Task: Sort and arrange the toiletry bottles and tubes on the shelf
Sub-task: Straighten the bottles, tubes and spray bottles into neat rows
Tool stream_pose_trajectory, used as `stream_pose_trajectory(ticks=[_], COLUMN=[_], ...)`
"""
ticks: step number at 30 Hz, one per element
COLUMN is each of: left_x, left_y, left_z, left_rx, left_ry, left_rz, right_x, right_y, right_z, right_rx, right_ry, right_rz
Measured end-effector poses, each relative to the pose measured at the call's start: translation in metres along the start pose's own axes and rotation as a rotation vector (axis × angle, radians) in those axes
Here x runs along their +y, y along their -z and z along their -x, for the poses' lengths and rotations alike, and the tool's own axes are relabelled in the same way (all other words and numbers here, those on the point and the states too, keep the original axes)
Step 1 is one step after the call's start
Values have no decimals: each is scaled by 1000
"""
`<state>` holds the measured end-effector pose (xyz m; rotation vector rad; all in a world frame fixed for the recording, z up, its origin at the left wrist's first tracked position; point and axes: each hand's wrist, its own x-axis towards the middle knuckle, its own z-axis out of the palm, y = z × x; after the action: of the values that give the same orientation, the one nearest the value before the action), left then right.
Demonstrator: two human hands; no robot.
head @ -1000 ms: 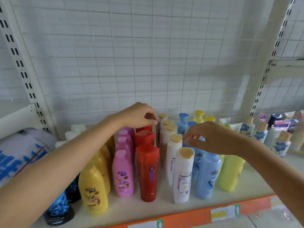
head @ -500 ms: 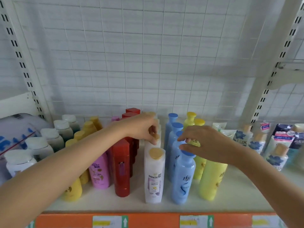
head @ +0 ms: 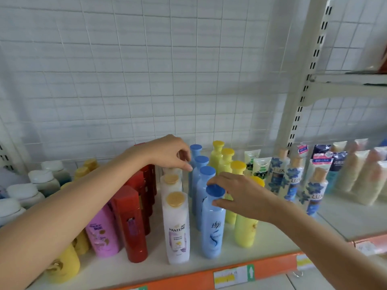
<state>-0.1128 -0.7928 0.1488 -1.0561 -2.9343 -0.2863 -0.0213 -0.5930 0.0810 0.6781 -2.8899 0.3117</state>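
Fingers of the right hand [head: 245, 197]: curled round the neck of the front blue bottle [head: 212, 225], thumb under its cap. Left hand [head: 167, 152]: fingers bent downward over the rear white bottles [head: 170, 181]; whether they grip one, cannot tell. Shelf [head: 159, 266]: bottles upright in colour rows, front to back: yellow, pink, red, white, blue, yellow. Tubes [head: 258, 166]: standing to the right, near the back.

**Readable labels on shelf**

"PANTENE" on front white bottle [head: 178, 229] w/ gold cap. "LUX" on blue-flower bottles at right [head: 314, 195]. Chinese chars on front blue bottle [head: 213, 225], not legible. Shelf-edge price tags [head: 230, 276] blurred.
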Motion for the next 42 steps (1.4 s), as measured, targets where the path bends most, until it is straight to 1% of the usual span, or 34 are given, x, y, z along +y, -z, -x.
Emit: stream_pose_trajectory(ticks=[4, 8, 10, 14, 18, 20, 24, 27, 30, 33, 36, 39, 42], left_x=[22, 47, 60, 88, 119, 138, 165, 162, 148, 137, 129, 125, 130], left_y=[-1, -7, -9, -12, -20, -28, -50, -61, -65, -72, -76, -86, -93], left_z=[-14, -25, -33, -56, -88, -112, -168, -200, -216, -222, -235, -243, -244], left_rx=[1, 25, 31, 41, 63, 60, -39, -84, -137, -228, -263, -228, -123], left_ry=[-99, -164, -196, -206, -165, -137, -33, 88, 201, 274, 294, 252, 221], left_rz=[0, 12, -10, -30, -33, -49, -146, -187, -225, -261, -261, -247, -287], right_x=[-1, 15, 33, 87, 143, 167, 199, 210, 208, 207, 210, 211, 208], right_y=[7, 24, 38, 61, 77, 84, 92, 89, 80, 66, 46, 33, 29], right_z=[8, 31, 43, 66, 86, 93, 95, 77, 51, 23, -3, -17, -21], right_rx=[9, 119, 158, 174, 140, 108, 60, -13, -92, -160, -232, -228, -211], right_ry=[2, -22, -73, -213, -256, -247, -187, -119, -85, -101, -152, -182, -178], right_rz=[20, -30, -37, 13, 62, 81, 75, 76, 50, 45, 87, 155, 154])
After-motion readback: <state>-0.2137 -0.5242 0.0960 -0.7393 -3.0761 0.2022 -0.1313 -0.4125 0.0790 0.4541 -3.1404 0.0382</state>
